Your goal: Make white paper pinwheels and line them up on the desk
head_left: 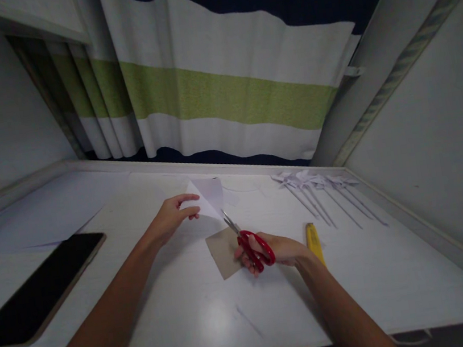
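My left hand [182, 208] pinches a folded sheet of white paper [209, 197] between thumb and fingers, lifted over the white table. My right hand [263, 249] grips a pair of scissors [256, 249] by their red handles. The metal blades point up and to the left, their tips close to the lower right corner of the paper; whether they touch it I cannot tell. Below the scissors a square piece of grey-brown card [223, 255] lies on the table, partly covered by my right hand.
Right of my right hand lies a yellow box cutter [314, 242]. Several white paper pinwheel-like shapes on thin sticks [314, 182] lie at the back right. A dark tablet [44, 286] and large white sheets [59, 206] are on the left. A curtain [223, 88] hangs behind the table.
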{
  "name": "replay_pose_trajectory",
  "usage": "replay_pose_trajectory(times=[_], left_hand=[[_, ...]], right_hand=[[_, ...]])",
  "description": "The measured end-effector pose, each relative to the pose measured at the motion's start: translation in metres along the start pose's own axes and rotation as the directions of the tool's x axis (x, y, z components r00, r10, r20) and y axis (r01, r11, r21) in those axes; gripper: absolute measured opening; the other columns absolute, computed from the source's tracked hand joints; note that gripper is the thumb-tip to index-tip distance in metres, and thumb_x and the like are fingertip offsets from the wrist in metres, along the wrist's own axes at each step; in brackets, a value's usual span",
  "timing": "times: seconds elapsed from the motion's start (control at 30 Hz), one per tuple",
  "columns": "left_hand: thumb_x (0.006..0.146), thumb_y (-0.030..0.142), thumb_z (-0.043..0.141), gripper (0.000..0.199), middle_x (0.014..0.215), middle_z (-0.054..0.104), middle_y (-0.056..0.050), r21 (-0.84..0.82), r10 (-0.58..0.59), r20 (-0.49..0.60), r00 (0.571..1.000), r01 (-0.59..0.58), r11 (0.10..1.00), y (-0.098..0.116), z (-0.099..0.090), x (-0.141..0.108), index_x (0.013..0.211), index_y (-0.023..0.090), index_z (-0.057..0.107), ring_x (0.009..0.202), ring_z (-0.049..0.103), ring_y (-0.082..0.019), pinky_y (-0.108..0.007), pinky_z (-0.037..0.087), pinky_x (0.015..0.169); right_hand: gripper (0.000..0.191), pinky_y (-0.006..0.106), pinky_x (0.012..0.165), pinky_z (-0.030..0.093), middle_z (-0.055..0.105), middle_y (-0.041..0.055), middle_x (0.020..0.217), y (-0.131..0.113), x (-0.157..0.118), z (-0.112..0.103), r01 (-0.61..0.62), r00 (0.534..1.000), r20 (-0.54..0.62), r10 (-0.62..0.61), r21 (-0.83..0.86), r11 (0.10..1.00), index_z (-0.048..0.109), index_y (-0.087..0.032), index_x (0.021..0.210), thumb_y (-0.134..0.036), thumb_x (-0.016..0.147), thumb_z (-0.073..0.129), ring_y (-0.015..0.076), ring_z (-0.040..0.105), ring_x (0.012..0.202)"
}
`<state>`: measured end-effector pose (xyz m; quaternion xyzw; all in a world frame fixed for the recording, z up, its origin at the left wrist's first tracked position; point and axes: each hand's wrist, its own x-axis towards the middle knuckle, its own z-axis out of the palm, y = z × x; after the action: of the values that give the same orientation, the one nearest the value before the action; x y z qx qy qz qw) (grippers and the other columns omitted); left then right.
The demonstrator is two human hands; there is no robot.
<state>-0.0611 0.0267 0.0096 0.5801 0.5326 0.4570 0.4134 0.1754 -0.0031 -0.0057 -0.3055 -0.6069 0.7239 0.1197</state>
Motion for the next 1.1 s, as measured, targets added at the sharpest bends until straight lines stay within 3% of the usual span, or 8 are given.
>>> replay_pose_trajectory(times=[0.17,1.1], left_hand=[[0.061,0.022,0.058,0.037,0.053,0.055,0.002,-0.022,-0.001,0.006,1.0,0.001,1.0,-0.001,0.002,0.0,0.095,0.009,0.057,0.051,0.048,-0.009,-0.022,0.038,0.054],[0.062,0.021,0.057,0.035,0.055,0.054,0.002,-0.081,-0.018,0.072,0.997,0.024,0.996,-0.003,0.01,-0.002,0.095,0.01,0.055,0.053,0.05,-0.01,-0.024,0.04,0.058]], right_hand=[[0.06,0.022,0.045,0.039,0.052,0.0051,0.067,0.001,0.001,0.0,-0.003,1.0,0.025,0.001,0.077,0.997,0.05,-0.008,0.09,-0.063,0.067,0.039,0.0102,0.051,0.055],[0.062,0.022,0.049,0.042,0.056,0.0092,0.079,0.003,0.003,0.001,-0.006,0.998,0.058,-0.001,0.134,0.991,0.05,-0.01,0.094,-0.064,0.066,0.04,0.0122,0.055,0.064]])
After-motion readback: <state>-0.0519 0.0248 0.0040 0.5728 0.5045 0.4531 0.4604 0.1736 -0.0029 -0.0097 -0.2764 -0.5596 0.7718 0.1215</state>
